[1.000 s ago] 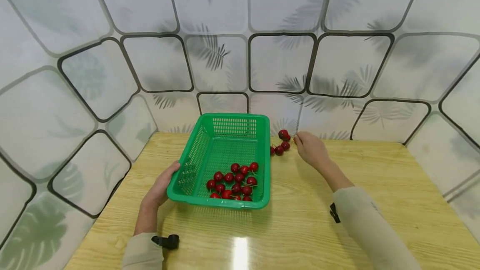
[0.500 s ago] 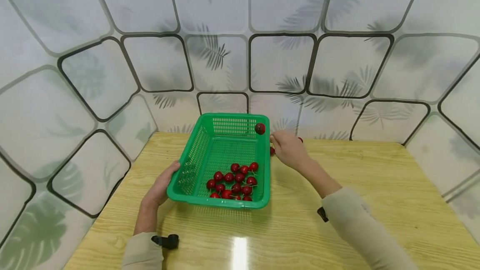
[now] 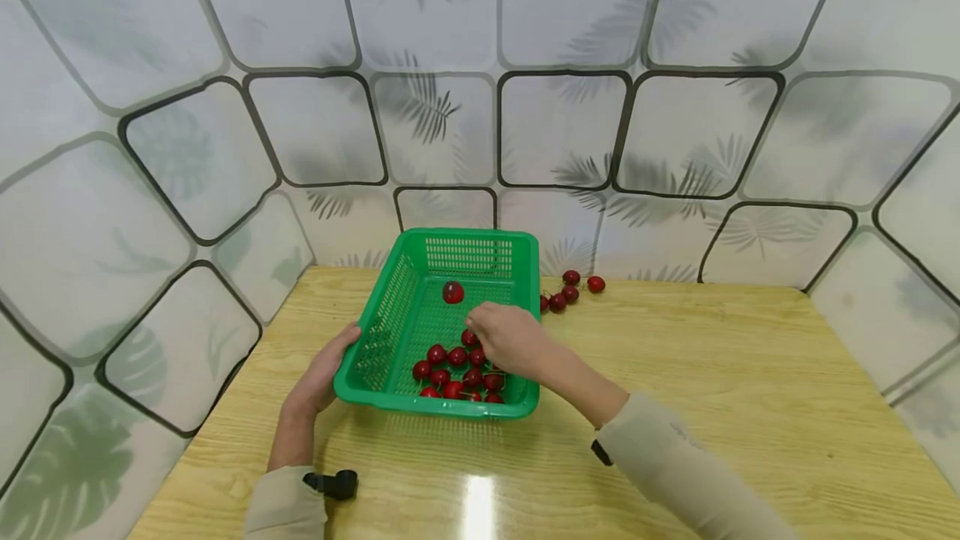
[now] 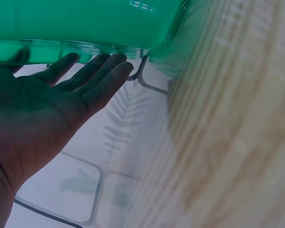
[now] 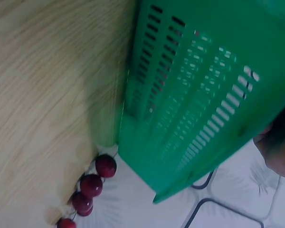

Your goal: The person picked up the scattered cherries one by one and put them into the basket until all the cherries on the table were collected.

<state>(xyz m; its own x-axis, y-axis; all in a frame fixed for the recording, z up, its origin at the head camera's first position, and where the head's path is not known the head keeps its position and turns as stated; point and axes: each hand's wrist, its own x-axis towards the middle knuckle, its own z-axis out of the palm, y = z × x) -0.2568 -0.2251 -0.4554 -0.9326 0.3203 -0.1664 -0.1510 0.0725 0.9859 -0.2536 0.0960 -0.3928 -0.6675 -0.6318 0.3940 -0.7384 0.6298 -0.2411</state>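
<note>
In the head view, a green basket stands on the wood-grained worktop, with a patterned wall behind it towards 12 o'clock. The left hand is at the basket's 8 o'clock, touching its side near the rim; in the left wrist view the fingers are extended rather than clenched, palm turned up, their tips reaching the green plastic.

The right hand comes in from 4 o'clock and is above the inside of the basket, fingers curled in a pinch. A single cherry is just off its fingertips at 11 o'clock, apparently grasped by the stem, which is too fine to make out.

Inside the basket, a cluster of red cherries lies from about 4 to 7 o'clock, some with pale stems showing, and the right hand covers part of it. Outside the basket, between 2 and 3 o'clock, loose cherries lie near the wall, five of them in sight, the nearest partly hidden by the basket's rim.

The right wrist view shows these loose ones towards 7 o'clock, below the slotted basket side. Both forearms wear light sleeves, with a black strap at the left wrist.
</note>
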